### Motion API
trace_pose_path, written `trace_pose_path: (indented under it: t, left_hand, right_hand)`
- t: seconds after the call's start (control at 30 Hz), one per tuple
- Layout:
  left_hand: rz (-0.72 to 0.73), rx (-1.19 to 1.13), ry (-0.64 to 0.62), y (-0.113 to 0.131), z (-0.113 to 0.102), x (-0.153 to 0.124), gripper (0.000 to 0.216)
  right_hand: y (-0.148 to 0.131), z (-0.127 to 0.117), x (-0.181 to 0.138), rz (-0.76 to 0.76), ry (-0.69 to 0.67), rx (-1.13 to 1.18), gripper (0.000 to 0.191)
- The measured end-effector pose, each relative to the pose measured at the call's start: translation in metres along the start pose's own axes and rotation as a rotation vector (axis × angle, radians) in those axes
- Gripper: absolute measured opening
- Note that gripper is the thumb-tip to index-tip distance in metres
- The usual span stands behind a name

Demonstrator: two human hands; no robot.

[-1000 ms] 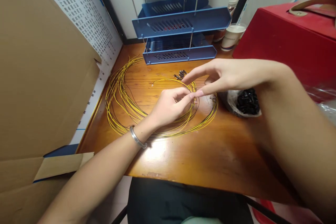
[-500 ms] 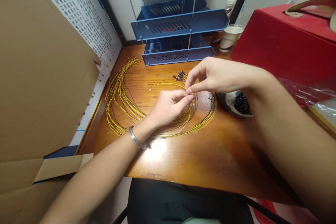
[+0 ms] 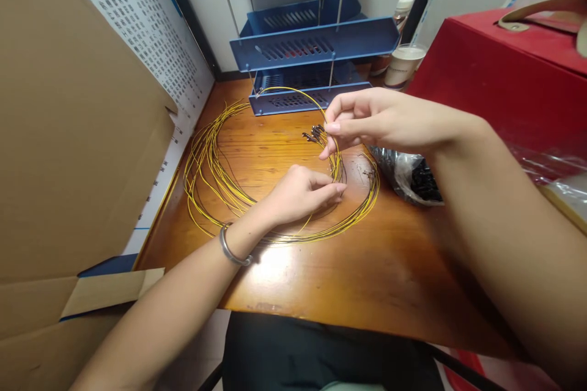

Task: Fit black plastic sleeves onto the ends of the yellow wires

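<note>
A coil of thin yellow wires (image 3: 206, 165) lies in a wide loop on the wooden desk (image 3: 348, 275). My left hand (image 3: 302, 193), with a metal bangle at the wrist, pinches the bundle of wires at the coil's right side. My right hand (image 3: 367, 119) is raised above it, fingers pinched on one yellow wire that arcs up and back toward the blue trays. Small dark connectors (image 3: 314, 132) at the wire ends sit just left of my right fingertips.
A stack of blue letter trays (image 3: 312, 43) stands at the back of the desk. A red box (image 3: 504, 73) fills the right side, with a clear bag of black parts (image 3: 413, 180) in front of it. A paper cup (image 3: 403, 64) stands behind. Cardboard (image 3: 68, 134) walls off the left.
My right hand has closed into a pinch and lifted up and back, drawing one yellow wire out of the coil into a tall arc. My left hand stayed on the bundle.
</note>
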State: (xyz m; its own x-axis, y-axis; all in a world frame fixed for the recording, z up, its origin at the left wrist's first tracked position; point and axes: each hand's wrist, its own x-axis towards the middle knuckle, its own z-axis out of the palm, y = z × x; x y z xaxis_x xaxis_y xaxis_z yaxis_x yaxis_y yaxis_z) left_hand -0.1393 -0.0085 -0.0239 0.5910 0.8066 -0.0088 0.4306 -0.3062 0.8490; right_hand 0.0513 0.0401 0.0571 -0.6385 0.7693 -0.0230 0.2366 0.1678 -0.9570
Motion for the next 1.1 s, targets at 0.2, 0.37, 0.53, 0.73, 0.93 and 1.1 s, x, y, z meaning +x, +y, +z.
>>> trace_pose_path:
  t: [0.2, 0.37, 0.53, 0.73, 0.93, 1.1]
  left_hand:
    - [-0.018, 0.014, -0.031, 0.003, -0.002, 0.000, 0.042]
    - [0.017, 0.057, -0.043, 0.001, -0.002, 0.001, 0.041]
    - [0.068, 0.157, -0.016, 0.000, -0.002, 0.001, 0.039]
    - [0.115, 0.220, -0.022, -0.001, -0.003, 0.001, 0.041]
    - [0.137, 0.218, -0.013, 0.000, -0.003, 0.001, 0.037]
    - [0.152, 0.218, 0.009, 0.000, -0.002, 0.000, 0.033]
  right_hand:
    - [0.003, -0.001, 0.000, -0.010, 0.036, 0.193, 0.028]
    - [0.006, -0.005, 0.002, -0.020, 0.120, 0.144, 0.025]
    - [0.005, -0.001, 0.004, -0.010, 0.188, 0.000, 0.022]
    - [0.004, 0.001, 0.004, -0.014, 0.215, -0.066, 0.022]
    - [0.004, -0.009, 0.002, 0.006, 0.328, -0.405, 0.012]
    - [0.001, -0.011, 0.000, 0.032, 0.325, -0.504, 0.012]
